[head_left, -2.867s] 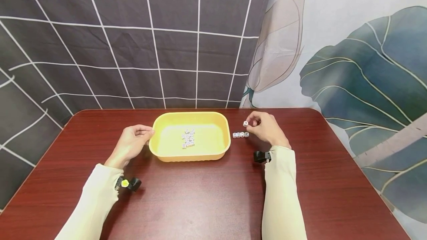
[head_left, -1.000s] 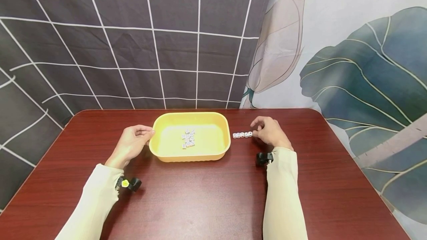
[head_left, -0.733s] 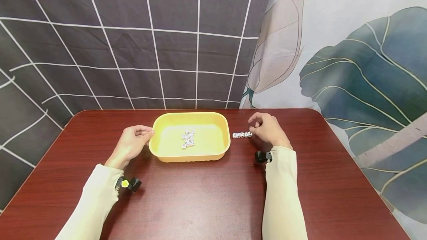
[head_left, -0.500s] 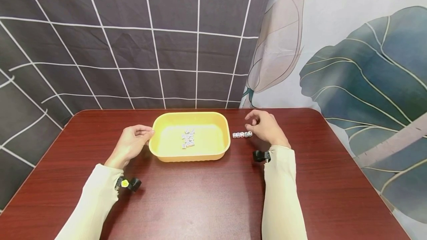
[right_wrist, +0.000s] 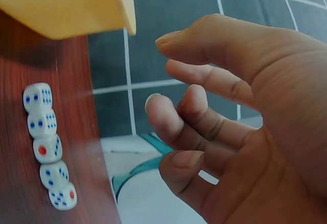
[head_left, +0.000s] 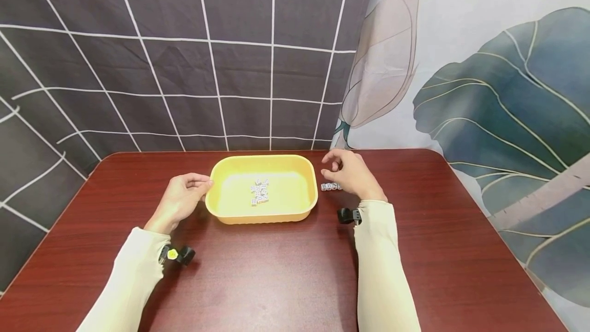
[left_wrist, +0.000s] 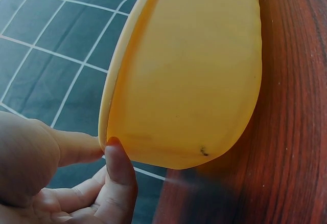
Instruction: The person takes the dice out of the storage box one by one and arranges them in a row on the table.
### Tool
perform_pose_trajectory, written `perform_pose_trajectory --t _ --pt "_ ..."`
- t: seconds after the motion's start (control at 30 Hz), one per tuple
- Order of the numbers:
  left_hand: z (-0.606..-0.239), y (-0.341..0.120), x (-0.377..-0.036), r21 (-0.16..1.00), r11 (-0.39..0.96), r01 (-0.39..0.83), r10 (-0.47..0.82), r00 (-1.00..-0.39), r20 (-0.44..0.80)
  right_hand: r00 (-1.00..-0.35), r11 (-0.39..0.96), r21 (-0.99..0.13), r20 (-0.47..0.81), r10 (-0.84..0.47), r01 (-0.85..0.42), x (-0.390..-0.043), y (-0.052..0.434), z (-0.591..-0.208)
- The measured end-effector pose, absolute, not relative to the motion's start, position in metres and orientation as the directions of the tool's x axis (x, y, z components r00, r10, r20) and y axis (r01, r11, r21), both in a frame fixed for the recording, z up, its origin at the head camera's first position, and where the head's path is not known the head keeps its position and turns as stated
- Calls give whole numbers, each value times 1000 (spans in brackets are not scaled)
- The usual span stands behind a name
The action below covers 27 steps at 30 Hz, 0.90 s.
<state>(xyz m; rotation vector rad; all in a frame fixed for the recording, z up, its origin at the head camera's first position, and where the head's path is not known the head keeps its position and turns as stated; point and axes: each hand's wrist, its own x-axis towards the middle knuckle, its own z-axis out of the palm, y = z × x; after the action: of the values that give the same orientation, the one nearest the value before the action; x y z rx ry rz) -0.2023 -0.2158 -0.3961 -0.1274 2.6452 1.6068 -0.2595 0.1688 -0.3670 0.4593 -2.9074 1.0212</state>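
A: Start nearest the camera. What is each hand doing?

B: At lower left of the head view, the left hand (head_left: 181, 200) rests on the table (head_left: 286, 281) with its thumb and a finger pinching the near-left rim of the yellow tray (head_left: 214, 196); the left wrist view shows the thumb tip on that rim. The right hand (head_left: 349, 174), right of centre, hangs empty, its fingers loosely spread and half curled, just above the row of dice (head_left: 329, 186).

A: And the dice themselves?

B: Five white dice in a line (right_wrist: 48, 146) lie on the table just beside the tray's right wall, touching one another. More form a small heap of dice (head_left: 259, 191) in the middle of the tray.

A: How would you handle taking one from the heap?

B: I'd judge the hand should travel up and over the tray's right wall, not sweep low, since the row sits directly beneath the fingers and a brush would scatter it. Pinch a single die from the top of the heap with thumb and forefinger, while the left hand steadies the tray.

A: Anything farther back?

B: Only the dark grid-patterned cloth (head_left: 184, 55) at upper left and a leaf-print curtain (head_left: 498, 91) at right. Neither stands in the way.
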Motion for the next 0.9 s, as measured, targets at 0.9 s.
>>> perform_pose_trajectory --t 0.9 --pt "-396 -216 -202 886 454 -92 -46 -996 -80 -906 669 -623 175 -385 -405 -258 113 -369"
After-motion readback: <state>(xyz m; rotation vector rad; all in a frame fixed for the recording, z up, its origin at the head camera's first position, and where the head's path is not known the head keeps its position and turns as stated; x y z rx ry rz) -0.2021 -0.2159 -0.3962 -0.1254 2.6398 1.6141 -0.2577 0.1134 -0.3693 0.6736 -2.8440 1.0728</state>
